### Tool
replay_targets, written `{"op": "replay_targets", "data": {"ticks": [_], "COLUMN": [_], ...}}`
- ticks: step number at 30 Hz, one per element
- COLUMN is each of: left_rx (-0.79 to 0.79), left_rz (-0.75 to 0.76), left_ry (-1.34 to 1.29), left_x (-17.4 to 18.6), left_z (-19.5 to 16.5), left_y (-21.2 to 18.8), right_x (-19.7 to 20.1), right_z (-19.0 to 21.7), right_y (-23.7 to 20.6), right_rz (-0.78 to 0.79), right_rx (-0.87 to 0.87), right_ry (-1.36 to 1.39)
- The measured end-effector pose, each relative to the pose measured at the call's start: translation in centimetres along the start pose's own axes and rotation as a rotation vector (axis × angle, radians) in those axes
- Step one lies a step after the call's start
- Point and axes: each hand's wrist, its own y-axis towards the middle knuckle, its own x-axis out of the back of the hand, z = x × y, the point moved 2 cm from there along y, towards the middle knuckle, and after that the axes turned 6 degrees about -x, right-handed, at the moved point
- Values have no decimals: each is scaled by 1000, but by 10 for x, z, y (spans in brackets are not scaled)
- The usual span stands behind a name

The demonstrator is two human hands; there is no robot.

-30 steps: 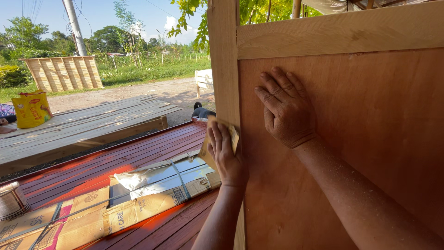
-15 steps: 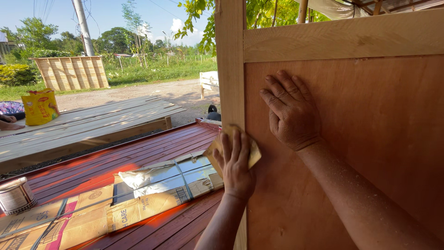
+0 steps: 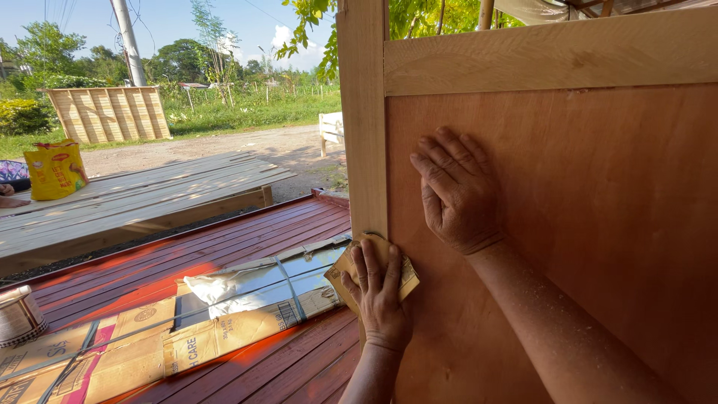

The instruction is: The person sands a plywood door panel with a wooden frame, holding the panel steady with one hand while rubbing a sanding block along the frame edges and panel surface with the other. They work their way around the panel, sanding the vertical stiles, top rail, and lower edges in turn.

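Observation:
An upright wooden panel (image 3: 598, 224) of reddish plywood stands in a pale timber frame, with a vertical post (image 3: 363, 120) at its left edge. My left hand (image 3: 379, 299) presses a folded piece of tan sandpaper (image 3: 407, 275) against the lower part of that post. My right hand (image 3: 456, 191) lies flat on the plywood just right of the post, fingers spread and pointing up, holding nothing.
Flattened cardboard (image 3: 134, 344) and a mirror-like sheet (image 3: 254, 288) lie on red floor planks (image 3: 224, 239). A metal can (image 3: 19, 318) sits at far left. Beyond are a stack of pale boards (image 3: 134, 198), a yellow bag (image 3: 54, 170) and a slatted pallet (image 3: 108, 114).
My left hand has slid down the post with the sandpaper. My right hand stays flat on the plywood in about the same spot.

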Motion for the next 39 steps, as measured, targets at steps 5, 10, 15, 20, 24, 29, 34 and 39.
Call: {"op": "replay_targets", "data": {"ticks": [5,10,15,20,24,29,34,39], "left_rx": [-12,-14,-53,-47,-50,-70,29,171], "left_rz": [-65,-95,14,23,-97,-120,-187,-347], "left_ry": [30,21,16,76,32,58,-61,-661], "left_x": [-9,-10,9,4,-1,8,5,13], "left_z": [6,-1,0,2,-6,-10,-4,30], "left_y": [69,98,11,83,161,91,78,193], "right_x": [1,2,1,0,0,0,0,-2], "right_z": [2,1,2,0,0,0,0,1], "right_y": [-4,-7,-5,-5,-8,-7,-6,-8], "right_rz": [23,37,17,14,-2,17,19,8], "right_rx": [-2,-12,-9,-22,-23,-22,-22,-35], "right_ry": [59,103,116,137,140,135,122,116]}}
